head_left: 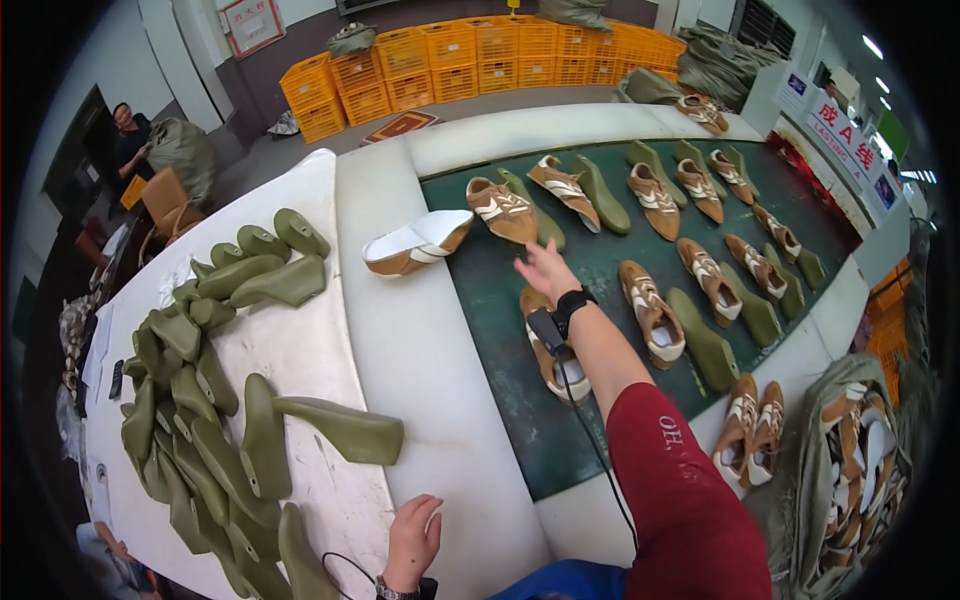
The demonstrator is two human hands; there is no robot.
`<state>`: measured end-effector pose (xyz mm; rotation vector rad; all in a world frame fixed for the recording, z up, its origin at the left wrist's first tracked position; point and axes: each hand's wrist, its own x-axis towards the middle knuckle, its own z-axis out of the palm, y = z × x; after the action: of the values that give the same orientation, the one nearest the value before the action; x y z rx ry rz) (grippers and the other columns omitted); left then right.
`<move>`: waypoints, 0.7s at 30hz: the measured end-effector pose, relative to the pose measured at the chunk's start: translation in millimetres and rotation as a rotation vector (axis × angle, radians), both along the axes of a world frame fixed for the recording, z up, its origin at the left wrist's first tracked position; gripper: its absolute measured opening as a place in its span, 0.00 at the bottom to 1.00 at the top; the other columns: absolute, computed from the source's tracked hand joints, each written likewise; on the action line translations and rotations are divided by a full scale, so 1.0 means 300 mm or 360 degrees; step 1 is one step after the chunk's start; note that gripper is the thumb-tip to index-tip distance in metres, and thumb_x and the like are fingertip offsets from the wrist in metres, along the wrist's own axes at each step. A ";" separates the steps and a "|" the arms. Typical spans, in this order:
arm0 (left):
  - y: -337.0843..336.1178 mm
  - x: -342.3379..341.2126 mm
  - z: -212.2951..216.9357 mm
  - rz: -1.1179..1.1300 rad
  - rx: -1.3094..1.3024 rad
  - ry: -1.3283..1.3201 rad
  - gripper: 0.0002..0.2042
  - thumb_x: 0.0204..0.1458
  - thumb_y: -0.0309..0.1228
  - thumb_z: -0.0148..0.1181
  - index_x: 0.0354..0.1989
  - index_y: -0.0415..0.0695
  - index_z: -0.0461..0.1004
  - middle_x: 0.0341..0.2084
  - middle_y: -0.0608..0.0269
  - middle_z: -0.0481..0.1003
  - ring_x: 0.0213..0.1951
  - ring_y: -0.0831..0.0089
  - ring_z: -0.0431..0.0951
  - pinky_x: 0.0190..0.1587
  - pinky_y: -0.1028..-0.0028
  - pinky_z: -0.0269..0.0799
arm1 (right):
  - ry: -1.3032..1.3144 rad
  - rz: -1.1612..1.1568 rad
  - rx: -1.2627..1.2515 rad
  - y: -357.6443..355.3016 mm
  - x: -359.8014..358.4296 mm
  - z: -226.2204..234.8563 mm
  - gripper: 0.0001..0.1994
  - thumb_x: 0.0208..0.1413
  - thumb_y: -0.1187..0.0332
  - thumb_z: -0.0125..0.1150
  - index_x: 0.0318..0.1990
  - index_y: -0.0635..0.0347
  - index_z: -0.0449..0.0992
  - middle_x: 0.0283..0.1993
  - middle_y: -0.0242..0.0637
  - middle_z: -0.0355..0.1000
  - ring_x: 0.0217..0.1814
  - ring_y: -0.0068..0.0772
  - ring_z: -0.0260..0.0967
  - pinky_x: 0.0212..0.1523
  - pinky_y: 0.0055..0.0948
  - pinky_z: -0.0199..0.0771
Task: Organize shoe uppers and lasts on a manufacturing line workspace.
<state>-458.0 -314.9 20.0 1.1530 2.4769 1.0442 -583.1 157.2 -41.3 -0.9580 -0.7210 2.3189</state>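
My right hand [546, 268] reaches over the dark green conveyor belt [500, 462], fingers apart and nothing in them. Just beyond its fingertips is a brown sneaker [502, 210] with white stripes. Another brown sneaker [540, 368] lies under my right wrist, partly hidden by the arm. My left hand [413, 540] hangs near the white ledge, fingers loosely bent and empty. Olive-green shoe lasts [708, 340] lie beside several sneakers on the belt. A pale-lined shoe [418, 243] is tipped on its side on the white ledge [400, 350].
Many green lasts [195, 400] are heaped on the white-covered table [300, 375] at left. A pair of sneakers [748, 430] sits on the belt's right border, beside a sack of shoes [850, 480]. Orange crates [405, 75] line the back. Another person [130, 135] is at far left.
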 end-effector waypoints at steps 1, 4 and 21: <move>0.005 -0.007 -0.011 0.0002 -0.0005 0.0002 0.12 0.44 0.21 0.58 0.40 0.41 0.73 0.39 0.52 0.73 0.43 0.55 0.72 0.44 0.65 0.70 | -0.0160 0.0118 0.0042 0.005 -0.004 -0.069 0.39 0.57 0.78 0.46 0.68 0.42 0.28 0.69 0.46 0.36 0.65 0.47 0.48 0.54 0.39 0.66; 0.025 -0.037 -0.023 0.0001 -0.0012 -0.0037 0.13 0.44 0.20 0.58 0.40 0.41 0.73 0.39 0.51 0.72 0.43 0.54 0.72 0.45 0.65 0.69 | -0.0322 0.0392 0.0022 -0.016 0.055 -0.183 0.32 0.56 0.81 0.41 0.67 0.52 0.38 0.66 0.51 0.42 0.62 0.52 0.54 0.52 0.36 0.70; 0.140 -0.445 -0.166 -0.0454 -0.1389 0.1370 0.34 0.38 0.31 0.61 0.59 0.61 0.57 0.51 0.42 0.59 0.57 0.48 0.56 0.56 0.49 0.53 | -0.0413 0.1297 0.0757 -0.565 1.041 0.222 0.11 0.57 0.71 0.51 0.47 0.64 0.70 0.36 0.35 0.73 0.36 0.21 0.70 0.38 0.20 0.72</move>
<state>-591.6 -273.0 -29.9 1.7065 2.6407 -0.7398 -270.9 -12.2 25.3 -0.8313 -1.9637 2.4581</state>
